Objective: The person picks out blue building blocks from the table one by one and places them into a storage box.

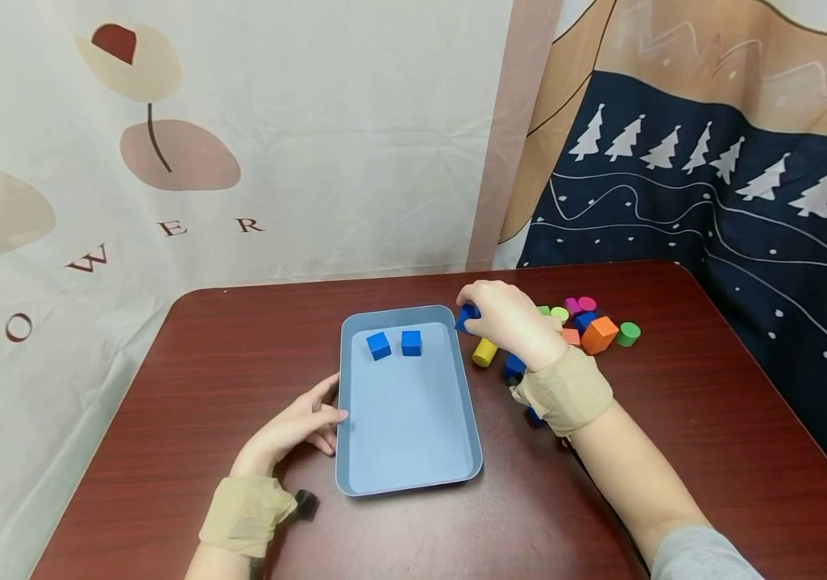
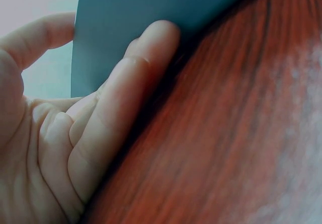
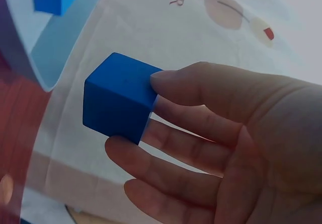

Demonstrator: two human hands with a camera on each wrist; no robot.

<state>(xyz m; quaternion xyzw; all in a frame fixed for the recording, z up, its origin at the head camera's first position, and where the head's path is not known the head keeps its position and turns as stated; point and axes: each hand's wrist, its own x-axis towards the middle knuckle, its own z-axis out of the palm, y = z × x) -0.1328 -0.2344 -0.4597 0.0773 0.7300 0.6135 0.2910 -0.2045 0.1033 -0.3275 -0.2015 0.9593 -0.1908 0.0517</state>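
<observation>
Grey sleeve fabric comes closest, at lower right; beyond it the right hand pinches a blue cube between thumb and curled fingers, just beside the far right corner of a blue-grey tray. At the tray's left side the left hand laps its thumb over the rim, other fingers close together against the outer wall. A low pass could catch the cube on the rim, and a slack pinch could drop it outside; a tug from the left might slide the tray and shift its left cube and right cube. Turning the wrist could knock the yellow cylinder near the right wall. The table ends a little beyond the tray, while its left stretch and the tray's near floor offer open room
</observation>
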